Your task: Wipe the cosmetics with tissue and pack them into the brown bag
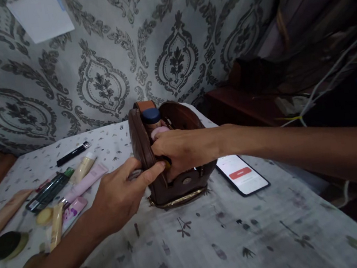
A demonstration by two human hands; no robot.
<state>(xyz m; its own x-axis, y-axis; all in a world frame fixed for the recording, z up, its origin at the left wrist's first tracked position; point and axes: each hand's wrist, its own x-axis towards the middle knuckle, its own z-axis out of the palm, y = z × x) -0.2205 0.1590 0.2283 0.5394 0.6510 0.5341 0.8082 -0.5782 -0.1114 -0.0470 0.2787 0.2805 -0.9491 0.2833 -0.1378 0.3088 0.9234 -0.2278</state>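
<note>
A brown bag [183, 189] stands unzipped on the patterned cloth. My left hand [120, 194] grips its left side, the thumb and forefinger pressed against the edge of the opening. My right hand [184, 151] reaches down into the bag with its fingers bent; their tips are hidden inside, so what they hold, if anything, does not show. Just behind that hand, a bottle with a dark blue cap [150, 115] and a round pink item [159, 131] stick up in the opening. Something yellow is partly visible below my right fingers.
Tubes, a green-tinted bottle [50, 192], a black pen-like item [72, 154] and a dark round jar [5, 246] lie on the left of the cloth [169, 252]. A lit phone [243, 177] lies right of the bag. Behind is a patterned wall [139, 75]; cables hang at right.
</note>
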